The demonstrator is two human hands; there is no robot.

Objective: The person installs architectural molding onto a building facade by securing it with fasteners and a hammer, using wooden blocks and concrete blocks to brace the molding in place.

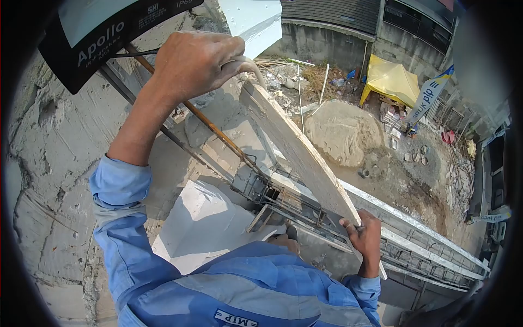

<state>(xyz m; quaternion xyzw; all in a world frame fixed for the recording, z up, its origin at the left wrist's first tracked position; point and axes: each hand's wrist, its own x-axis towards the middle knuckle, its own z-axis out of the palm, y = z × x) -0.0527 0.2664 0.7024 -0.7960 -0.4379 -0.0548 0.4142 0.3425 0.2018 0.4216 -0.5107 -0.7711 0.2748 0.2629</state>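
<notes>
A long, weathered board point(299, 150) slants across the middle of the view, its narrow edge turned up. My left hand point(199, 62) is at its upper end, fingers bent around something pale at the corner. My right hand point(364, 234) grips the lower end, with the thumb over the edge. Below the board lies a frame of steel bars point(261, 188) with timber pieces. A white block point(199, 220) with broken edges sits between my left arm and the bars.
Rusty rods point(218, 133) rise beside my left forearm. A lamp panel point(87, 49) hangs at the upper left, by a rough concrete wall point(49, 163). A long metal-edged beam form point(425, 229) runs right. Far below are a sand pile point(343, 133) and yellow canopy point(389, 79).
</notes>
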